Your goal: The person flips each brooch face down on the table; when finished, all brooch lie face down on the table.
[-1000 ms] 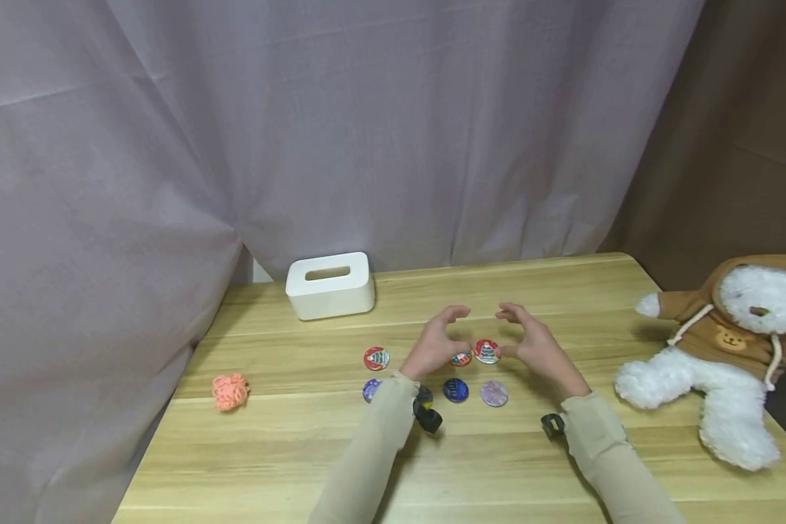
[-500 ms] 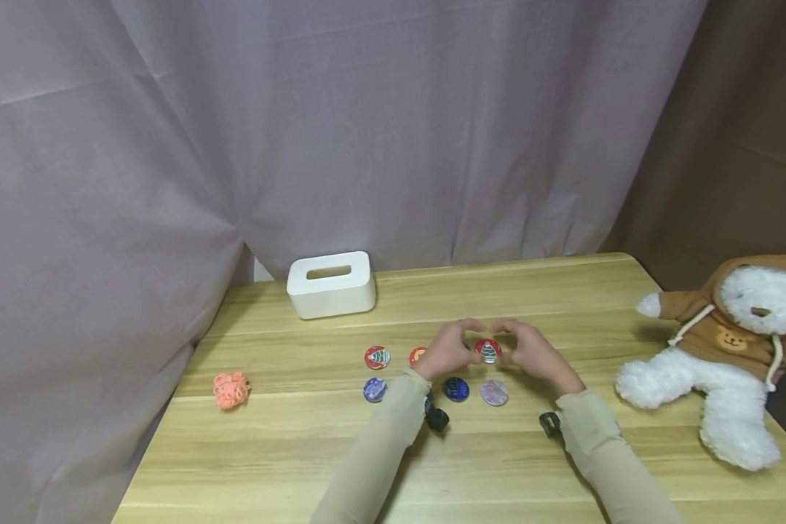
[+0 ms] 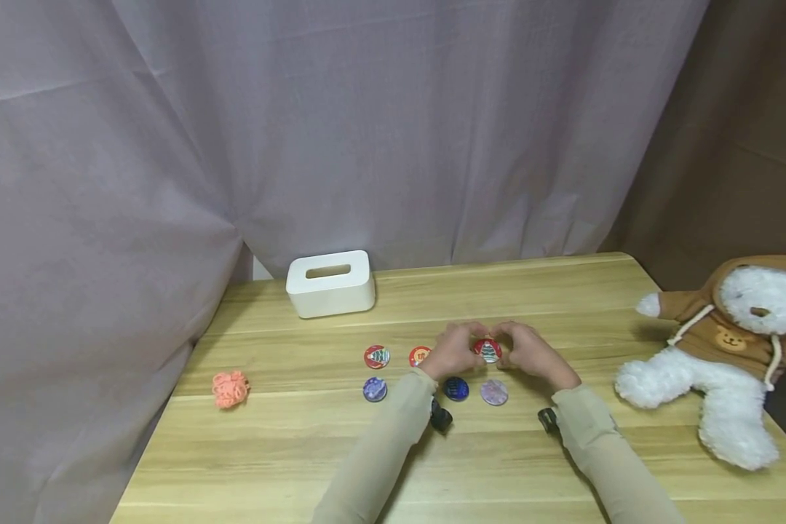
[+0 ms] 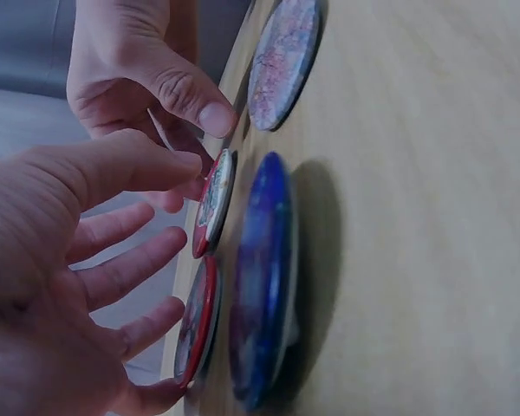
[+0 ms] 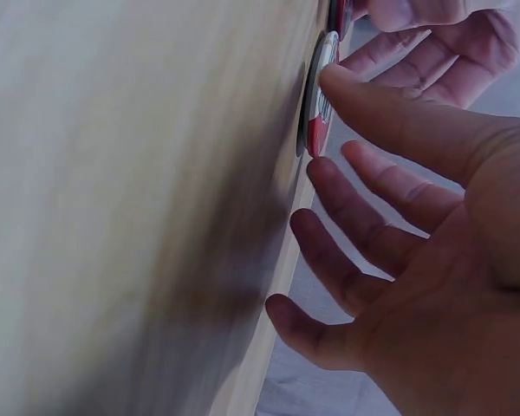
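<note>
A round red badge with a green-and-white tree (image 3: 489,351) lies on the table between my hands. My left hand (image 3: 454,351) curves round it from the left, thumb at the near rim in the left wrist view. From the right, my right hand (image 3: 530,353) pinches the rim with thumb and fingertips; its other fingers are spread in the right wrist view. Beside it, another red-rimmed badge (image 4: 199,325) sits close to my left fingers, covered by that hand in the head view. Nearer me lie a dark blue badge (image 3: 455,389) and a pale pink-lilac badge (image 3: 494,393).
To the left are a red tree badge (image 3: 376,356), a red-and-yellow badge (image 3: 419,355) and a purple badge (image 3: 375,389). A white tissue box (image 3: 330,285) stands at the back. A coral flower-like piece (image 3: 231,390) lies far left; a plush bear (image 3: 727,349) sits right.
Both hands have moved closer to each other, and their fingers have closed in around the red tree badge. The left forearm's shift right uncovers the red-and-yellow and purple badges.
</note>
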`<action>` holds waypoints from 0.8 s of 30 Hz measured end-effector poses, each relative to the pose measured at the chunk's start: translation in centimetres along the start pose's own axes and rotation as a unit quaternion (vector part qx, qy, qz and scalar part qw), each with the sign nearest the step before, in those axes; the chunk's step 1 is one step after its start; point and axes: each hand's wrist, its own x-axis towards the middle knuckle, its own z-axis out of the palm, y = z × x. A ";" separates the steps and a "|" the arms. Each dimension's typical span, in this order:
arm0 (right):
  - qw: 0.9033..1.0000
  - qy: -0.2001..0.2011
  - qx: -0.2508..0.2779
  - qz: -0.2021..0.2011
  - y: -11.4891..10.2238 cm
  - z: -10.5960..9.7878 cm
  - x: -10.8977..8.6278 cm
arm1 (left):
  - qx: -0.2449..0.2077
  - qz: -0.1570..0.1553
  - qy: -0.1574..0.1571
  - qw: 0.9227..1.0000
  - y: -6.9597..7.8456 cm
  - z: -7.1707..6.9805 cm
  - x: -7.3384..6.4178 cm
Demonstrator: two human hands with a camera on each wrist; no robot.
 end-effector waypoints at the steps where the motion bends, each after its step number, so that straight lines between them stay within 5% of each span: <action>1: 1.000 -0.002 -0.006 -0.002 0.0 0.0 0.1 | 0.011 0.001 0.000 1.000 0.0 0.1 0.0; 13: 0.998 -0.015 -0.053 -0.007 0.0 0.2 0.4 | 0.073 -0.006 0.012 0.997 -0.3 1.0 0.4; 24: 0.998 -0.028 -0.042 -0.039 0.5 -0.7 0.6 | 0.056 0.015 0.011 0.998 -0.5 0.5 0.4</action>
